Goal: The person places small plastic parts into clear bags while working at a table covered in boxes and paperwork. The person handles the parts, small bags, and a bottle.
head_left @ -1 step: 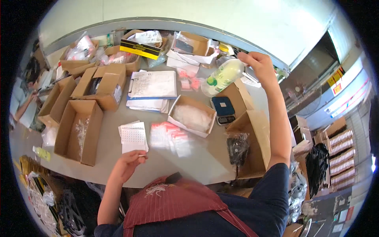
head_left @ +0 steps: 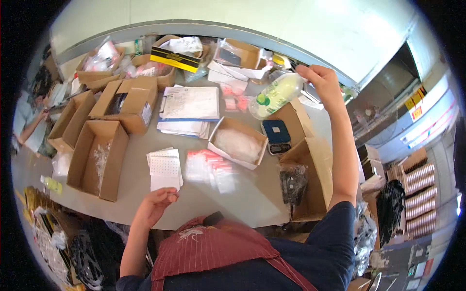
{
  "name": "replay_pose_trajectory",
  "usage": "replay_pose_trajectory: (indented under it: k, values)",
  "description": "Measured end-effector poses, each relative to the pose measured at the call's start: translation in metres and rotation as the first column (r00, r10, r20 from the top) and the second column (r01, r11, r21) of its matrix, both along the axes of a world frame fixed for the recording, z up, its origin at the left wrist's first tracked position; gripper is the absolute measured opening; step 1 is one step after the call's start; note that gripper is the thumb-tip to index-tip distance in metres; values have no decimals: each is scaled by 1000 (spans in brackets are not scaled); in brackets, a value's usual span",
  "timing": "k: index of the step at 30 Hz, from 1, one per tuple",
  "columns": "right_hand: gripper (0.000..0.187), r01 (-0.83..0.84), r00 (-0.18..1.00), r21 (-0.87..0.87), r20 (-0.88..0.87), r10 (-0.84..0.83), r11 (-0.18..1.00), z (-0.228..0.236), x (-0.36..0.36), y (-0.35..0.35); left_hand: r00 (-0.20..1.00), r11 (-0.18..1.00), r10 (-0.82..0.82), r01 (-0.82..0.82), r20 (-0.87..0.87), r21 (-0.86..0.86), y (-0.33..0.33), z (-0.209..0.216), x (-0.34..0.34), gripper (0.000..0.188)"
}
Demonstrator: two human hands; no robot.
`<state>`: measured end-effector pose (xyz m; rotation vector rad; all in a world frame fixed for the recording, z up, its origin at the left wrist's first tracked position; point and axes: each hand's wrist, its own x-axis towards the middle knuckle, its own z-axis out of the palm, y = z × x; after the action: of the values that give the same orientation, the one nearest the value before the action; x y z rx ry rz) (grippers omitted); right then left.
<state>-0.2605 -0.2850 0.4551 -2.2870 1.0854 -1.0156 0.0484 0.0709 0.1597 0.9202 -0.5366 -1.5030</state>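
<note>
My right hand (head_left: pixel 320 86) is stretched out over the far right of the table, its fingers closed on the upper end of a clear plastic bottle (head_left: pixel 276 95) with a pale green label. The bottle leans, its base toward the left. Near the table's front edge, my left hand (head_left: pixel 160 203) is curled with thumb and fingertips together; a small thing between them is too small to name. Just beyond it lie white printed cards (head_left: pixel 164 169) in a fanned stack. To their right is a pile of small clear bags with red edges (head_left: pixel 211 169).
A white box (head_left: pixel 238 141) holds clear bags. Beside it sits a small blue-topped scale (head_left: pixel 275 136). A clipboard (head_left: pixel 189 104) lies on papers. Open cardboard boxes (head_left: pixel 97 160) line the left; another (head_left: pixel 310 184) with a bagged black item stands right. Another person (head_left: pixel 31 123) is far left.
The view has shifted very slightly. Both hands keep almost the same places, and the bottle stays in my right hand.
</note>
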Motion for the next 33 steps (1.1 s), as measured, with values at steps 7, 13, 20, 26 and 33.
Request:
replay_pose_trajectory:
  k: [7, 13, 20, 26, 33]
  values:
    - [33, -139, 978, 118, 170, 118, 983, -23, 17, -69, 961, 939, 257, -223, -104, 263, 74, -22, -22, 43]
    - [53, -29, 951, -404, -294, -100, 914, -98, 37, -161, 919, 903, 360, -300, -160, 307, 95, -42, -65, 36]
    - [51, -40, 722, -423, -638, -267, 905, -203, 60, -205, 929, 790, 370, -316, 3, 525, 106, -62, -101, 37]
    - [52, 39, 720, -241, -666, -194, 970, -243, 59, -211, 921, 714, 381, -347, 79, 608, 119, -58, -114, 45]
    - [51, 13, 730, -166, -673, -123, 986, -245, 75, -210, 884, 667, 455, -417, 106, 618, 129, -65, -116, 40]
